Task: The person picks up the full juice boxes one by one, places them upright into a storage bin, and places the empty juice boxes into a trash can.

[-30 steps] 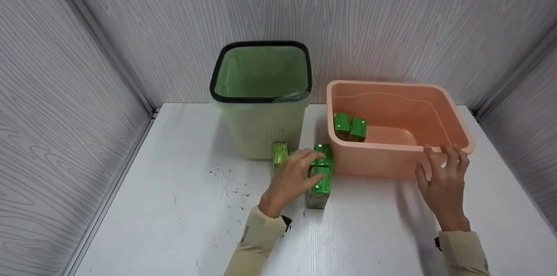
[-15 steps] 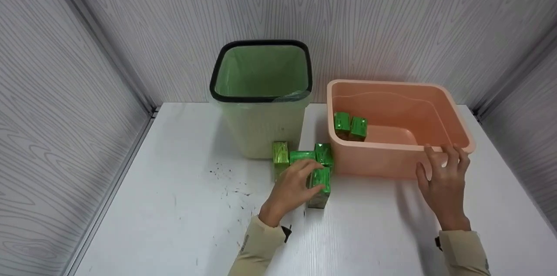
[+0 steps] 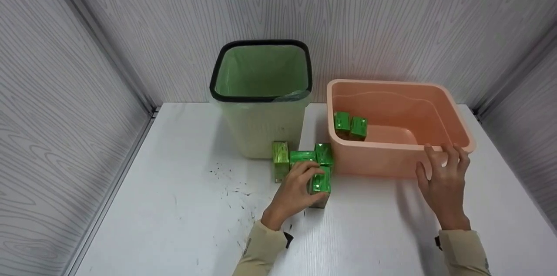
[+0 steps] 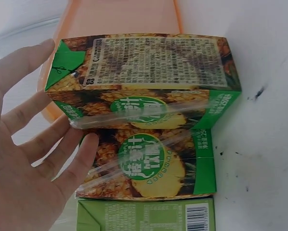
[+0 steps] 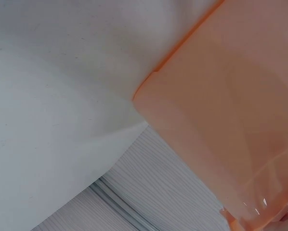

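Note:
In the head view, my left hand (image 3: 296, 189) reaches round the top of the nearest pineapple juice carton (image 3: 321, 181), thumb on its near side and fingers on its far side. The left wrist view shows this carton (image 4: 144, 65) with a wrapped straw on its side, the fingers (image 4: 76, 168) spread beside its green top end. A second pineapple juice carton (image 4: 153, 166) stands behind it. Also close by are another green-topped carton (image 3: 323, 154) and a lighter green carton (image 3: 280, 158). My right hand (image 3: 446, 184) holds the front rim of the pink plastic tub (image 3: 374, 156).
Two more green-topped cartons (image 3: 350, 127) stand inside the tub's left end. A pale green bin (image 3: 265, 128) with a black rim and a liner stands at the back, left of the tub. Grained panels (image 3: 374, 19) enclose the white table (image 3: 174, 215) behind and at both sides.
My left hand has drawn back slightly toward the near side, its thumb coming to the front of the nearest carton. More of the cartons behind it shows. The right hand stays on the tub.

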`<state>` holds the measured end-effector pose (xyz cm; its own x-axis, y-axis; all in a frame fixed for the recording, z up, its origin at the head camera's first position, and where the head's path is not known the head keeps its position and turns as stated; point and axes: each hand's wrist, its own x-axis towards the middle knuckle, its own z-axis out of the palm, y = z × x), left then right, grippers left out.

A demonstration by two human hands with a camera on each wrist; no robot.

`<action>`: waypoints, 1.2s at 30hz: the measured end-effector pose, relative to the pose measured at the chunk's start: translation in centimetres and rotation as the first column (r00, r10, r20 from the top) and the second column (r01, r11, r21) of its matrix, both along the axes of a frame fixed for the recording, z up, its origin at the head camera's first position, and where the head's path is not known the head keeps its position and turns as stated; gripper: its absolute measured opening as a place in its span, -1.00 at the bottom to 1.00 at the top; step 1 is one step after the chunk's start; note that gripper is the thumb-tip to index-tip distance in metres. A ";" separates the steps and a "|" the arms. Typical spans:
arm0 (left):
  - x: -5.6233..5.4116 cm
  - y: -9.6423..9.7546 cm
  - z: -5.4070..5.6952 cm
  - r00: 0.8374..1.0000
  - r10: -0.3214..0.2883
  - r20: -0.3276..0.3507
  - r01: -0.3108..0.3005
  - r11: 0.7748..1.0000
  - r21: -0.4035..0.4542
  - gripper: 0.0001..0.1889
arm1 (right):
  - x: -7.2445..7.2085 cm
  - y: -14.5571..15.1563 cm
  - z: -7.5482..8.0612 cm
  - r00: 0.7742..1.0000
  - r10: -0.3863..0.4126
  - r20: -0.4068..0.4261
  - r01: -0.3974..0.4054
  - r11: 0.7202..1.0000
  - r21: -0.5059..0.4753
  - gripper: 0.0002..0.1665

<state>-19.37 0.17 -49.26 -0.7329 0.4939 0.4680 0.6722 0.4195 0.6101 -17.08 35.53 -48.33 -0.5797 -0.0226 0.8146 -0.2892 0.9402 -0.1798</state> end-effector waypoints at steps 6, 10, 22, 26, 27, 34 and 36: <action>0.2 0.3 -0.4 1.000 -0.008 0.018 0.008 1.000 -0.020 -0.48 | 0.2 0.1 -0.1 1.000 -0.016 0.007 0.016 1.000 0.001 -0.50; 0.2 0.4 -1.0 0.997 -0.022 0.072 0.023 1.000 -0.006 -0.42 | 0.1 0.1 -0.2 1.000 -0.007 0.001 0.007 1.000 0.004 -0.50; 0.4 0.6 -2.8 0.967 -0.058 0.248 0.058 0.998 0.007 -0.09 | -0.2 0.1 -0.3 0.998 0.023 -0.052 -0.023 1.000 -0.013 -0.53; 0.3 0.6 -2.8 0.961 -0.060 0.268 0.055 0.998 0.026 -0.09 | -0.2 0.0 -0.2 0.999 0.016 -0.043 -0.016 1.000 -0.009 -0.52; 0.3 0.7 -2.8 0.962 -0.057 0.265 0.052 0.998 0.026 -0.10 | -0.2 0.0 -0.1 0.999 0.012 -0.039 -0.012 1.000 -0.006 -0.52; 0.7 1.0 -2.4 0.961 -0.080 0.265 0.060 0.995 0.082 -0.15 | -0.4 0.0 -0.3 0.998 0.023 -0.054 -0.023 1.000 -0.010 -0.51; 0.8 1.2 -2.0 0.955 -0.104 0.278 0.076 0.991 0.109 -0.15 | -0.4 0.1 -0.3 0.998 0.030 -0.062 -0.030 0.999 -0.012 -0.51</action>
<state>-18.57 1.39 -51.23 -0.7964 0.5269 0.2968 0.4989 0.2951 0.8148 -17.52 35.60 -48.64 -0.5270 -0.0281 0.8494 -0.3283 0.9286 -0.1729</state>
